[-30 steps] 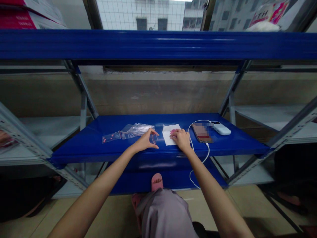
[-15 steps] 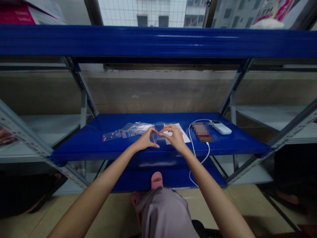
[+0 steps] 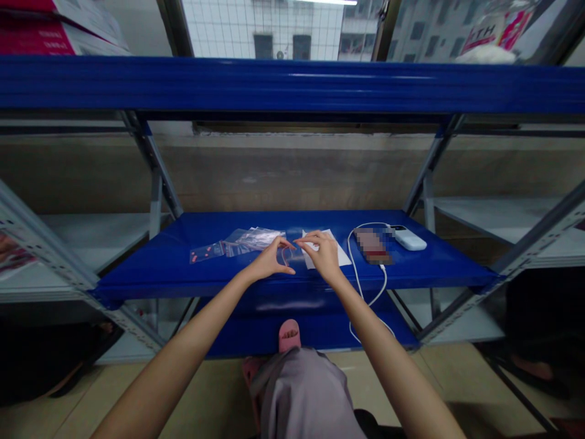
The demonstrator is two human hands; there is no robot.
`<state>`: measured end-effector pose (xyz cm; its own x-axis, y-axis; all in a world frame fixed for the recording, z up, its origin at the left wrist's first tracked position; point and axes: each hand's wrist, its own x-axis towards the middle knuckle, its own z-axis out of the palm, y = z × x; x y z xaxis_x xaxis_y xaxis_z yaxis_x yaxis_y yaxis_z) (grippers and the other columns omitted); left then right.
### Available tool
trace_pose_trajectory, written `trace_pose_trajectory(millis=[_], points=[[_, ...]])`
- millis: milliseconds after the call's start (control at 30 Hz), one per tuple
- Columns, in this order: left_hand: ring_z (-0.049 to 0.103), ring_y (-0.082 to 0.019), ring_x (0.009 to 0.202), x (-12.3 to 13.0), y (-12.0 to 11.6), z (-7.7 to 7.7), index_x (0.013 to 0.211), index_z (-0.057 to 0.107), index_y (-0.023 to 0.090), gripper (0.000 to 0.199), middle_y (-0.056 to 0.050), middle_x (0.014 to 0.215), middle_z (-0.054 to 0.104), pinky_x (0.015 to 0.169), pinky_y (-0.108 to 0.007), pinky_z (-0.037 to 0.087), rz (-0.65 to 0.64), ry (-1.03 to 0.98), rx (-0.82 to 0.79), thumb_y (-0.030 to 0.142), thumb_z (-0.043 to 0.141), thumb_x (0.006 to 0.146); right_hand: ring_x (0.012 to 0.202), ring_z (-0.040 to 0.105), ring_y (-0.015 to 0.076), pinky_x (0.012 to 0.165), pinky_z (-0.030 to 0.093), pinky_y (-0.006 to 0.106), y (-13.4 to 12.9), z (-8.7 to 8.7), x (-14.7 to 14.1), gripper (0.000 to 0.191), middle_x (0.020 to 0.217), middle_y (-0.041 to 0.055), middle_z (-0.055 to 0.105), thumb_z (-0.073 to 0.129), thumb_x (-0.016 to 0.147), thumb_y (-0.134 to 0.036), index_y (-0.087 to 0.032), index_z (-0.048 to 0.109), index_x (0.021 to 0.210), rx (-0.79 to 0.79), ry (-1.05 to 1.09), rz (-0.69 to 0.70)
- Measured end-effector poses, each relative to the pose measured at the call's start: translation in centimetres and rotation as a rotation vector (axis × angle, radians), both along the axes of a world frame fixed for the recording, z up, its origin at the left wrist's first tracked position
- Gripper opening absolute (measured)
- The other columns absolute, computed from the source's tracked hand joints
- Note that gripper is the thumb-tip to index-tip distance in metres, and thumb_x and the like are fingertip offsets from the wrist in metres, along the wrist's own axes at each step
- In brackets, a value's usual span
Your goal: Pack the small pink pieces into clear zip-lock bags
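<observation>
**two hands around a clear bag on the blue shelf**

the left hand [image 3: 272,261] and right hand [image 3: 323,256] hung low over a blue shelf [image 3: 439,274], fingers curled and half open, with a small clear bag [image 3: 287,256] between them. the left fingertips [image 3: 287,246] reached the bag; the right fingertips [image 3: 301,241] sat just beside it. the film was nearly see-through, so a firm hold could not be made out on either side. to the left lay a pile of bags [image 3: 253,238] and a bag with pink bits [image 3: 205,252]. the right hand partly covered a white paper [image 3: 340,259]. further right were a blurred-out phone [image 3: 372,245] and a power bank [image 3: 408,239], with a white cable [image 3: 382,283] hanging over the shelf's front edge. a blue beam [image 3: 292,85] cut across the window [image 3: 262,30] above. below, grey cloth [image 3: 304,396] partly hid a pink slipper [image 3: 289,335].
</observation>
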<state>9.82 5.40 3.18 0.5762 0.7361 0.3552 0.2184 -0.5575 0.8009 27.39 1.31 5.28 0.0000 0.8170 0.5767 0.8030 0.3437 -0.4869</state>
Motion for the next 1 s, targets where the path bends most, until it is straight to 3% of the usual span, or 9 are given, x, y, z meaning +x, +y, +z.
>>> trace_pose_trajectory(millis=[167, 300, 600, 767, 900, 1000], points=[[0.050, -0.025, 0.111, -0.3, 0.0, 0.2, 0.096, 0.047, 0.019, 0.057, -0.010, 0.108, 0.057, 0.098, -0.044, 0.033, -0.013, -0.001, -0.017, 0.021, 0.081, 0.050, 0.090, 0.049, 0.0223, 0.068, 0.028, 0.031, 1.0, -1.2, 4.7, 0.019, 0.098, 0.0048, 0.064, 0.053, 0.083, -0.031, -0.029, 0.069, 0.094, -0.103, -0.215, -0.232], [0.050, -0.025, 0.111, -0.4, 0.0, 0.1, 0.095, 0.047, 0.019, 0.056, -0.009, 0.109, 0.056, 0.097, -0.044, 0.034, -0.007, 0.013, 0.003, 0.022, 0.080, 0.051, 0.093, 0.047, 0.0232, 0.069, 0.027, 0.032, 1.9, -2.7, 6.8, 0.018, 0.103, 0.0047, 0.063, 0.057, 0.080, -0.034, -0.028, 0.069, 0.092, -0.219, -0.424, -0.231], [0.051, -0.024, 0.108, -0.2, -0.2, 0.3, 0.096, 0.047, 0.019, 0.056, -0.009, 0.108, 0.055, 0.097, -0.042, 0.035, -0.009, 0.052, 0.025, 0.023, 0.080, 0.051, 0.092, 0.046, 0.0222, 0.072, 0.026, 0.034, 3.1, -3.6, 6.2, 0.020, 0.104, 0.0065, 0.063, 0.052, 0.083, -0.031, -0.026, 0.070, 0.091, -0.171, -0.526, -0.173], [0.051, -0.024, 0.109, -0.3, -0.3, 0.5, 0.097, 0.047, 0.018, 0.057, -0.009, 0.109, 0.055, 0.098, -0.042, 0.034, -0.001, 0.075, 0.018, 0.022, 0.080, 0.051, 0.093, 0.046, 0.0223, 0.073, 0.025, 0.034, 3.5, -3.7, 6.2, 0.018, 0.101, 0.0053, 0.064, 0.054, 0.082, -0.030, -0.026, 0.071, 0.085, -0.139, -0.483, -0.122], [0.051, -0.024, 0.109, -0.3, -0.3, 0.6, 0.097, 0.046, 0.018, 0.058, -0.009, 0.108, 0.054, 0.098, -0.042, 0.034, 0.000, 0.062, 0.008, 0.021, 0.081, 0.050, 0.090, 0.049, 0.0210, 0.074, 0.027, 0.033, 2.7, -2.6, 5.0, 0.020, 0.098, 0.0045, 0.065, 0.053, 0.083, -0.035, -0.025, 0.071, 0.083, -0.039, -0.232, -0.112], [0.051, -0.025, 0.109, -0.2, -0.3, 0.5, 0.096, 0.046, 0.019, 0.057, -0.008, 0.107, 0.054, 0.097, -0.043, 0.035, -0.001, 0.058, 0.004, 0.021, 0.081, 0.050, 0.089, 0.051, 0.0188, 0.075, 0.029, 0.031, 1.4, -1.1, 3.2, 0.021, 0.095, 0.0034, 0.066, 0.054, 0.082, -0.038, -0.025, 0.070, 0.081, 0.013, -0.063, 0.004]])
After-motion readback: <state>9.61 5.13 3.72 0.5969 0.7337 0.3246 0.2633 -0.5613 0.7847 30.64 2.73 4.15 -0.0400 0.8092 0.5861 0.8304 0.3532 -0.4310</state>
